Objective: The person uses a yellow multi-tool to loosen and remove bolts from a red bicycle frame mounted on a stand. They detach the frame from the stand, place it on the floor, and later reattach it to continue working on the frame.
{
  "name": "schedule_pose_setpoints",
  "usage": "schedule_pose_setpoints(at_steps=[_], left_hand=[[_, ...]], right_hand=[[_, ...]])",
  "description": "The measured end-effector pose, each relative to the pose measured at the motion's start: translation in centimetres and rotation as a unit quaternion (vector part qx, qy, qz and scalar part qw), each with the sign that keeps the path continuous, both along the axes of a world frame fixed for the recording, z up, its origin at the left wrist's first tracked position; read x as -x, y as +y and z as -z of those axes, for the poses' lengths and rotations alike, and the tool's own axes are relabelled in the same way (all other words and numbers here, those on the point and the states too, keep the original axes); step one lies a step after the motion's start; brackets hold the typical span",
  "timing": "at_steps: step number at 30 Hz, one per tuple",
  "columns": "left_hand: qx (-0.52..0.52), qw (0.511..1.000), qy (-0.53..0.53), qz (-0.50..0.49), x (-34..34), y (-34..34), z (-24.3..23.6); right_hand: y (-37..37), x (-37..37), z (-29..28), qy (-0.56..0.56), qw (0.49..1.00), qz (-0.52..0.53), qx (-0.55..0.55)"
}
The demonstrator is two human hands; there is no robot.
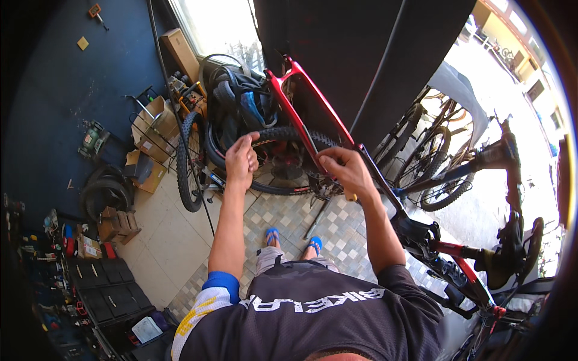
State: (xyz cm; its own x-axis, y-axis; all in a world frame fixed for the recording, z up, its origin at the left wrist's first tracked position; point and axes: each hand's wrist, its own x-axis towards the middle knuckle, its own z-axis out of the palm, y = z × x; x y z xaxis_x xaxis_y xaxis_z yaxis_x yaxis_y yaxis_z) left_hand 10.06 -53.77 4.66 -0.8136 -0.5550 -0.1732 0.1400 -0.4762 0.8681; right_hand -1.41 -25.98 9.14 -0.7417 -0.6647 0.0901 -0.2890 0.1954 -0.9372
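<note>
A red bicycle frame (295, 74) stands tilted in front of me, its stays raised toward the dark panel. My left hand (241, 161) is raised left of the stays, over a wheel, fingers curled; whether it pinches something thin is hidden. My right hand (348, 171) is closed at the red stay, thumb and forefinger at a thin grey piece (310, 138) along it, with a yellow handle (351, 195) showing below the fingers. The bicycle wheel (289, 189) lies behind both hands. The dark lower part of the frame (415, 231) reaches down to my right.
Cardboard boxes (155, 123), tyres (105, 195) and an upright wheel (189, 192) crowd the left side. An open black tool case (99, 280) sits lower left. Parked bicycles (433, 156) stand back right, and a work stand (512, 174) rises at the right. My sandalled feet are on tiles (265, 219).
</note>
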Motion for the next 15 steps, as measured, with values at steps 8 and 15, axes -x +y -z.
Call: schedule_pose_setpoints(at_steps=[8, 15], left_hand=[[0.148, 0.987, 0.058, 0.002, 9.5, -6.4, -3.5], [0.386, 0.921, 0.045, -0.011, 15.8, -8.6, -3.4]], right_hand=[[-7.7, 5.8, -5.7, -0.142, 0.988, -0.031, 0.044], [-17.4, 12.4, -7.1, -0.295, 0.950, -0.004, 0.107]])
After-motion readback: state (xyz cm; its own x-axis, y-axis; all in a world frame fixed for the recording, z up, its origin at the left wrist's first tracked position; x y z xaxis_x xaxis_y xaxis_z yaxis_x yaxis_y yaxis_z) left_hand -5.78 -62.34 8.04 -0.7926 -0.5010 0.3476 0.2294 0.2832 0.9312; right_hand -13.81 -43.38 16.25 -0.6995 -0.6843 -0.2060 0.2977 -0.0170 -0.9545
